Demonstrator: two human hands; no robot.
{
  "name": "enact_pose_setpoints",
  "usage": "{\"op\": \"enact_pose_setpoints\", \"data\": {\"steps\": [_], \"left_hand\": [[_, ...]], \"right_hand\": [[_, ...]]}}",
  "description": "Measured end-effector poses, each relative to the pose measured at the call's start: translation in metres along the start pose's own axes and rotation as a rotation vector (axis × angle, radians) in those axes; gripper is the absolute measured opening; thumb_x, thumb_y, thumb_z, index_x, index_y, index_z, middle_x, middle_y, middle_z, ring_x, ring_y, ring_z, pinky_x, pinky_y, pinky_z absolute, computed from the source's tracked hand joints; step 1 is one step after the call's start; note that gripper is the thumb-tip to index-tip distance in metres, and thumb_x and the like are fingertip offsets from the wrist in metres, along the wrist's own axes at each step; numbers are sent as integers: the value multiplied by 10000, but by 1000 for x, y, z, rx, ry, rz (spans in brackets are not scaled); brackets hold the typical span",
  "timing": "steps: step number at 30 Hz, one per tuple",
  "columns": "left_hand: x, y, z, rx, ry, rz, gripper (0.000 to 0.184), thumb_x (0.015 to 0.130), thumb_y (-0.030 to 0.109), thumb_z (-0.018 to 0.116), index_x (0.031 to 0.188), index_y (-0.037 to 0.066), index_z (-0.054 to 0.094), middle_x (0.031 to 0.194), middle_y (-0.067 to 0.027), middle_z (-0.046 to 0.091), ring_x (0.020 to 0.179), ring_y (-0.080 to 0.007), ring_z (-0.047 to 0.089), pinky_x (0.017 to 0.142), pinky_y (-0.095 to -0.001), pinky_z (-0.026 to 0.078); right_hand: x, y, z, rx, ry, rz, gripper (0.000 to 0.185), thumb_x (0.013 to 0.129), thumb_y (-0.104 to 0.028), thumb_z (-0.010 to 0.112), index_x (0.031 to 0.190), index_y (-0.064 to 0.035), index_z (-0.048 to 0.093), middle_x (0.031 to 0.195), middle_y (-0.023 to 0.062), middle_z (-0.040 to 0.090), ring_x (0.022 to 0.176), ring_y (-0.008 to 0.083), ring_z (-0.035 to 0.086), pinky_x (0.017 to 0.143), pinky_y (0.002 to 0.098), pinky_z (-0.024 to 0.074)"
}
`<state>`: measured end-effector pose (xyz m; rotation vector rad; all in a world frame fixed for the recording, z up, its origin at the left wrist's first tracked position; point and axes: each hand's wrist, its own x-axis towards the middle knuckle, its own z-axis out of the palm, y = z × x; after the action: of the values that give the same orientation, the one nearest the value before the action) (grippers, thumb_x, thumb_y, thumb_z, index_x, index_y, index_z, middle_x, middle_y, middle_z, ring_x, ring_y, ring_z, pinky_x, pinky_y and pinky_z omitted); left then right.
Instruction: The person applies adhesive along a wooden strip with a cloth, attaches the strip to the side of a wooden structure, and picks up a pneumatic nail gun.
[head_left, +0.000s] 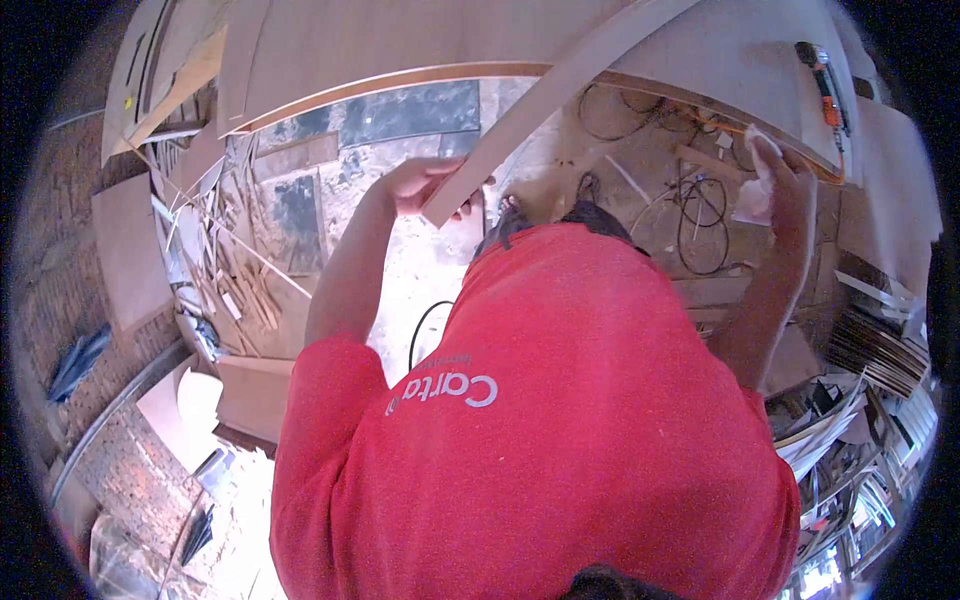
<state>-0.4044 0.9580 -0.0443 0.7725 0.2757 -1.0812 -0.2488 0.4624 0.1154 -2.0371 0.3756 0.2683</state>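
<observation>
A long, narrow wooden board [545,105] slants from its near end up to the far right, its far part over the worktable. My left hand [425,187] is closed around the near end of this board, with fingertips showing on its other side. Off to the right, my right hand [790,185] grips a crumpled white cloth [757,200] beside the table edge; whether it is cloth or paper is hard to tell. Part of the white piece shows above the fingers and part below.
The worktable [400,35] spans the far side. An orange and black power tool [828,90] lies on its right part. Coiled cables [703,225] lie on the floor below. Thin wood offcuts [235,270] pile up at left, and stacked strips [880,345] stand at right.
</observation>
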Motion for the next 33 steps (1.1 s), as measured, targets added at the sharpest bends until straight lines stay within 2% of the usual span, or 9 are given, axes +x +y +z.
{"op": "enact_pose_setpoints", "data": {"steps": [3,8,12,15,18,21,23,26,33], "left_hand": [[0,0,5,94,112,58,491,1082,431,457,1313,14,575,997,-102,688,810,-181,678,712,-344,574],[-7,2,36,495,418,101,378,1106,340,418,1067,32,634,899,-78,686,723,-142,658,626,-295,534],[3,-17,61,675,590,184,391,1105,330,421,1116,-2,628,900,-121,685,754,-202,661,674,-334,532],[5,-24,76,998,792,330,427,1093,303,429,1334,-16,578,1028,-253,663,975,-436,638,875,-475,518],[7,-28,89,1218,905,436,432,1095,294,416,1381,4,558,1117,-268,656,1062,-457,630,916,-514,510],[7,-26,99,1226,936,383,422,1096,287,411,1363,-3,562,1159,-278,646,1103,-458,624,934,-522,507],[7,-28,93,1226,926,404,421,1096,291,412,1352,-6,565,1151,-278,646,1093,-458,625,931,-519,509],[8,-30,88,1227,914,435,417,1097,294,411,1335,-10,570,1139,-276,644,1074,-459,627,923,-515,513],[12,-38,82,1256,916,463,407,1094,281,420,1339,-9,566,1131,-275,643,1066,-455,628,921,-507,515]], "right_hand": [[4,-11,8,-58,-21,-88,384,855,-351,808,1048,-21,777,861,-2,661,744,103,568,649,301,470],[6,-45,28,-24,-74,-69,416,848,-371,808,1034,-2,765,845,17,672,720,113,591,645,304,490],[54,-37,37,-239,-82,-180,436,849,-384,805,1025,12,760,839,29,679,709,119,606,637,308,497],[76,-56,58,-259,-234,-175,528,829,-468,804,1024,21,757,830,90,709,732,158,635,636,350,525],[110,-61,83,-533,-300,-237,557,830,-515,771,1058,-7,763,856,151,735,766,220,687,716,387,549],[119,-68,111,-603,-333,-501,429,855,-405,776,1076,-37,769,849,85,724,744,186,666,691,378,530],[118,-74,125,-825,-267,-642,404,848,-402,753,1075,-68,774,942,143,763,854,290,727,786,437,552],[128,-79,143,-964,-308,-636,371,840,-395,740,1052,-94,784,1041,169,757,972,358,720,869,474,547],[122,-84,154,-1005,-385,-634,396,845,-419,718,1061,-94,784,1026,171,756,963,361,723,876,468,559]]}}
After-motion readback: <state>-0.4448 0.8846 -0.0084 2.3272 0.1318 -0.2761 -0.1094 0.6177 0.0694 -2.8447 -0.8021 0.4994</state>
